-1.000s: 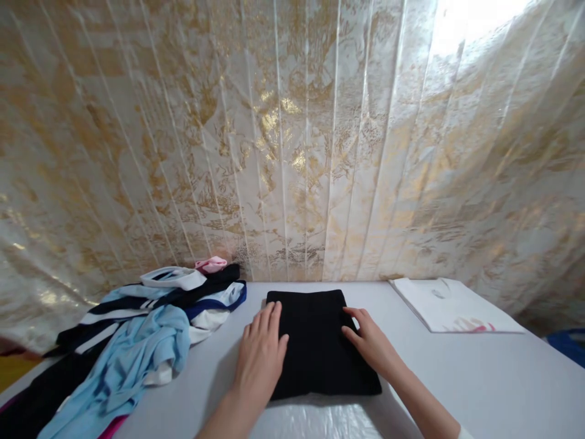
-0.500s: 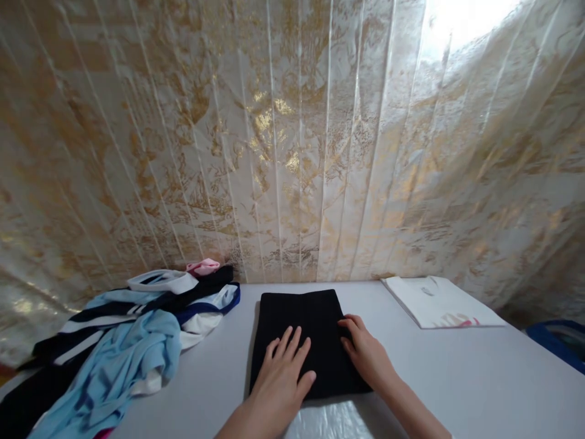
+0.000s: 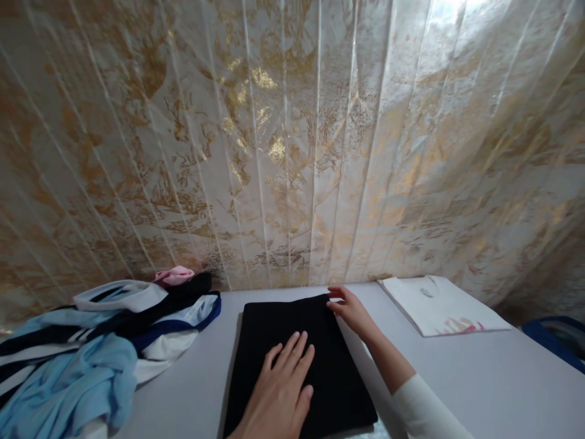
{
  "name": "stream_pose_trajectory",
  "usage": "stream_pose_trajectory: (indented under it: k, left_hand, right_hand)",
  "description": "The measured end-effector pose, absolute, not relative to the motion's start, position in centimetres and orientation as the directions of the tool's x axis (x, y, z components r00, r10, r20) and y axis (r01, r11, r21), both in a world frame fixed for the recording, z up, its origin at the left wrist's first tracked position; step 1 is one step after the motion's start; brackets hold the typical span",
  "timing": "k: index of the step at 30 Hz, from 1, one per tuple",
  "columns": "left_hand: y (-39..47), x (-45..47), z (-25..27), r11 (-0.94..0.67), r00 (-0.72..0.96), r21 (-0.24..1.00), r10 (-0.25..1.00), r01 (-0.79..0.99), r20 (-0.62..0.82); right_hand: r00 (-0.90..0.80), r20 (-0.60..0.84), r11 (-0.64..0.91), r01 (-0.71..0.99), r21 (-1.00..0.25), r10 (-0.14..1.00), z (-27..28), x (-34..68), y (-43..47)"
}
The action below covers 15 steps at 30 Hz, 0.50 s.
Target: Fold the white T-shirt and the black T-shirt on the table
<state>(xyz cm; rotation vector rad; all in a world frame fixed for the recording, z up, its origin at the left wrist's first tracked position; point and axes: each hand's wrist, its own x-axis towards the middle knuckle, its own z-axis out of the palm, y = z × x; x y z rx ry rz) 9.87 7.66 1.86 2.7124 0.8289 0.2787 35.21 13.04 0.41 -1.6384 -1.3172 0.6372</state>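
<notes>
A folded black garment lies flat in front of me as a neat rectangle. Spread over its near middle is my left hand, palm down with the fingers stretched out. At the garment's far right corner, my right hand has its thumb and fingertips closed around the fabric edge. Exactly how much cloth is between those fingers is hidden.
To the left is a loose pile of clothes in light blue, black, navy and white, with a pink piece on top. A folded white T-shirt rests at the right back. Behind the white table hangs a gold-patterned curtain.
My right hand has slid away from me along the garment's right side to its far corner. My left hand stays flat on the cloth. The view has shifted slightly.
</notes>
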Motion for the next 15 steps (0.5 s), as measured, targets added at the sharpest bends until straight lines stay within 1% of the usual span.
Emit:
stream_pose_trajectory:
  k: [3, 5, 10, 15]
  left_hand:
    - [7.8, 10.9, 2.7, -0.828, 0.877, 0.369, 0.476, 0.422, 0.063]
    - [8.0, 11.4, 2.9, -0.830, 0.893, 0.392, 0.449, 0.398, 0.043]
    - [8.2, 11.9, 2.5, -0.829, 0.898, 0.375, 0.440, 0.415, -0.021]
    - [7.9, 11.8, 2.1, -0.834, 0.888, 0.326, 0.458, 0.446, -0.043]
  right_hand:
    - [0.262, 0.135, 0.001, 0.456, -0.890, 0.955, 0.4, 35.4, 15.1]
    - [0.227, 0.133, 0.021, 0.440, -0.898, 0.965, 0.3, 35.3, 15.9]
    - [0.216, 0.156, 0.055, 0.411, -0.910, 0.964, -0.4, 35.5, 16.8]
    - [0.223, 0.205, 0.078, 0.472, -0.878, 0.953, -0.6, 35.3, 16.6]
